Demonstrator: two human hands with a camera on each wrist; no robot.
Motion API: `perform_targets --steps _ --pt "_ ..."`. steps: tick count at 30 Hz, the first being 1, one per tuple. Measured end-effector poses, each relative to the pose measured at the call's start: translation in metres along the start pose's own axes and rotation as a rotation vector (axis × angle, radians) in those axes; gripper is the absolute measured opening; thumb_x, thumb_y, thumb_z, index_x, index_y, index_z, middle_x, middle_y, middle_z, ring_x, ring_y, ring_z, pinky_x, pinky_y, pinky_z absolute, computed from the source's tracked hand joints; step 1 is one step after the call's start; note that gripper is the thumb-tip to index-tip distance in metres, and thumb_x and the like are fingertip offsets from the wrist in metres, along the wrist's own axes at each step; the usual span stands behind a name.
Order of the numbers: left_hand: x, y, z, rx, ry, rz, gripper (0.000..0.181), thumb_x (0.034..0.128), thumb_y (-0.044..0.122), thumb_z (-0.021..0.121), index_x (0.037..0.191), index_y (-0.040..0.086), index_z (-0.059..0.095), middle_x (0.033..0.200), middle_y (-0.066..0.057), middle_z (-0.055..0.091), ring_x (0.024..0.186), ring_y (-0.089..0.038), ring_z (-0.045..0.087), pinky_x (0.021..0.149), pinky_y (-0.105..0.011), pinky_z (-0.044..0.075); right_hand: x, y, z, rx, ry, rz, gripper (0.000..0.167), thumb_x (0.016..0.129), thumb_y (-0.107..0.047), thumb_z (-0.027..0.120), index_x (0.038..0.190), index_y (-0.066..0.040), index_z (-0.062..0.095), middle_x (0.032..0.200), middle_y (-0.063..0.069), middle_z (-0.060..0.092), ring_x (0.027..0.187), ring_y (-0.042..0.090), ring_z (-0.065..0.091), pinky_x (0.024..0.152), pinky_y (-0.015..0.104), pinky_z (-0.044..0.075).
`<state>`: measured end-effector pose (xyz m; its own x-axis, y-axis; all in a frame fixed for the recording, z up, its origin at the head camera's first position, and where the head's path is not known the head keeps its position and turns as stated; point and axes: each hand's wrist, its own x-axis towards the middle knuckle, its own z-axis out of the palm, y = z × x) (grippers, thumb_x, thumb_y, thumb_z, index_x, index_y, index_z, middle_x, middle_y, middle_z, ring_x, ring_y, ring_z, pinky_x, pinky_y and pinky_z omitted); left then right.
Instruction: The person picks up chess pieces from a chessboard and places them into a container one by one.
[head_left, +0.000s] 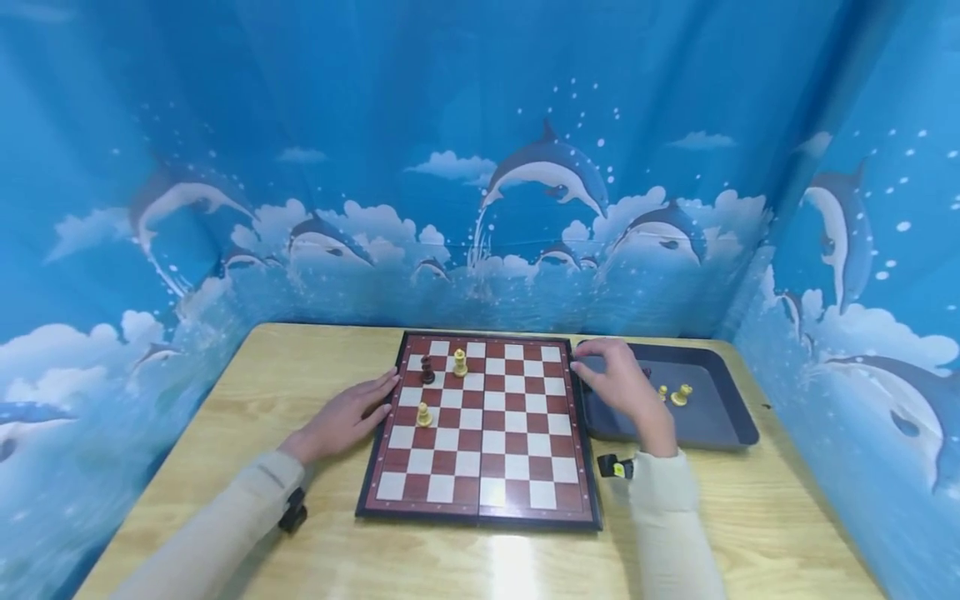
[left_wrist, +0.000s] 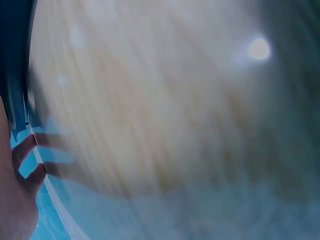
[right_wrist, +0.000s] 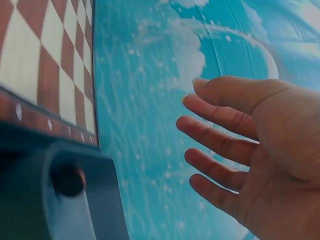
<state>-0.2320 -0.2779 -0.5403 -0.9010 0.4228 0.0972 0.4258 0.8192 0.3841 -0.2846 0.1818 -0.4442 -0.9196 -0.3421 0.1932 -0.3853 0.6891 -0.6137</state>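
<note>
A brown-and-white chessboard (head_left: 517,421) lies unfolded on the table. On its left half stand a dark chess piece (head_left: 427,369), a taller yellow chess piece (head_left: 460,362) and another yellow chess piece (head_left: 423,415). My left hand (head_left: 341,421) touches the board's left edge with extended fingers; the left wrist view catches only part of this hand (left_wrist: 22,195). Over the tray's left side, by the board's right edge, is my right hand (head_left: 622,383). Nothing shows between its loosely bent, spread fingers in the right wrist view, where the palm (right_wrist: 290,150) is visible.
To the board's right sits a dark grey tray (head_left: 716,421). It holds a yellow chess piece (head_left: 681,395), a smaller yellow piece (head_left: 662,392) and a dark piece (head_left: 647,372), partly hidden by my hand. A blue dolphin-print curtain (head_left: 375,108) surrounds the wooden table (head_left: 300,367).
</note>
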Motion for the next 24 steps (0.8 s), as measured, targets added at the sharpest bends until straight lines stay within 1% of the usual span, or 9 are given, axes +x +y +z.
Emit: perform_targets --steps 3,4,8,10,11,14,18,21,24 --pt "-0.002 0.000 -0.002 -0.003 0.010 0.003 0.059 0.1096 0.042 0.041 0.160 0.013 0.031 0.168 -0.006 0.026 0.149 -0.036 0.036 0.121 -0.057 0.031 0.008 -0.009 0.012 0.033 -0.033 -0.049 0.020 0.098 -0.011 0.069 0.116 -0.003 0.074 0.124 0.018 0.069 0.122 0.039 0.059 0.103 0.060 0.048" --pt "-0.002 0.000 -0.002 -0.003 0.012 0.004 0.059 0.1096 0.041 0.041 0.160 0.013 0.031 0.168 -0.006 0.026 0.149 -0.036 0.036 0.121 -0.057 0.032 0.011 -0.011 0.017 0.054 -0.049 -0.062 0.020 0.098 -0.011 0.069 0.116 -0.003 0.074 0.123 0.017 0.069 0.116 0.040 0.061 0.098 0.060 0.051" --pt "-0.001 0.001 -0.002 -0.003 0.007 0.012 0.059 0.1100 0.042 0.040 0.160 0.013 0.030 0.168 -0.005 0.025 0.149 -0.036 0.035 0.121 -0.056 0.031 0.024 -0.018 0.036 0.121 -0.126 -0.099 0.024 0.099 -0.011 0.066 0.120 -0.001 0.072 0.126 0.017 0.068 0.115 0.039 0.062 0.094 0.058 0.054" --pt "0.000 0.001 -0.001 0.001 0.011 0.022 0.058 0.1100 0.040 0.041 0.160 0.011 0.031 0.168 -0.007 0.026 0.149 -0.037 0.036 0.121 -0.056 0.031 0.032 -0.021 0.046 0.142 -0.175 -0.101 0.025 0.100 -0.012 0.065 0.121 -0.001 0.072 0.128 0.016 0.067 0.117 0.037 0.062 0.095 0.057 0.055" --pt "0.001 0.002 -0.001 0.003 0.017 0.027 0.058 0.1100 0.040 0.041 0.159 0.010 0.031 0.168 -0.008 0.026 0.148 -0.037 0.037 0.121 -0.056 0.032 0.036 -0.023 0.050 0.145 -0.199 -0.102 0.026 0.100 -0.013 0.065 0.122 -0.001 0.071 0.130 0.016 0.066 0.124 0.036 0.059 0.100 0.057 0.053" --pt "0.001 0.003 0.000 0.006 0.037 0.036 0.057 0.1095 0.036 0.044 0.158 0.008 0.034 0.166 -0.010 0.029 0.146 -0.039 0.040 0.120 -0.057 0.033 0.049 -0.030 0.063 0.156 -0.266 -0.101 0.028 0.101 -0.015 0.064 0.126 -0.003 0.070 0.134 0.014 0.064 0.129 0.037 0.056 0.104 0.058 0.050" --pt "0.000 0.004 0.000 0.002 0.038 0.036 0.056 0.1094 0.034 0.045 0.158 0.007 0.034 0.166 -0.011 0.029 0.145 -0.040 0.040 0.120 -0.057 0.033 0.065 -0.038 0.077 0.194 -0.324 -0.103 0.034 0.101 -0.017 0.065 0.132 -0.005 0.066 0.141 0.013 0.060 0.136 0.036 0.050 0.110 0.059 0.045" --pt "0.000 0.005 -0.001 -0.004 0.029 0.031 0.057 0.1096 0.035 0.044 0.158 0.007 0.033 0.166 -0.011 0.029 0.146 -0.039 0.039 0.120 -0.057 0.033 0.075 -0.043 0.085 0.228 -0.346 -0.101 0.039 0.100 -0.022 0.067 0.136 -0.008 0.064 0.144 0.012 0.058 0.136 0.035 0.051 0.108 0.056 0.047" --pt "0.001 0.005 -0.003 -0.006 0.027 0.027 0.057 0.1096 0.036 0.043 0.158 0.009 0.033 0.166 -0.010 0.029 0.146 -0.039 0.039 0.120 -0.057 0.033 0.082 -0.047 0.090 0.266 -0.360 -0.083 0.042 0.100 -0.026 0.068 0.138 -0.009 0.063 0.144 0.009 0.058 0.130 0.033 0.055 0.102 0.052 0.053"
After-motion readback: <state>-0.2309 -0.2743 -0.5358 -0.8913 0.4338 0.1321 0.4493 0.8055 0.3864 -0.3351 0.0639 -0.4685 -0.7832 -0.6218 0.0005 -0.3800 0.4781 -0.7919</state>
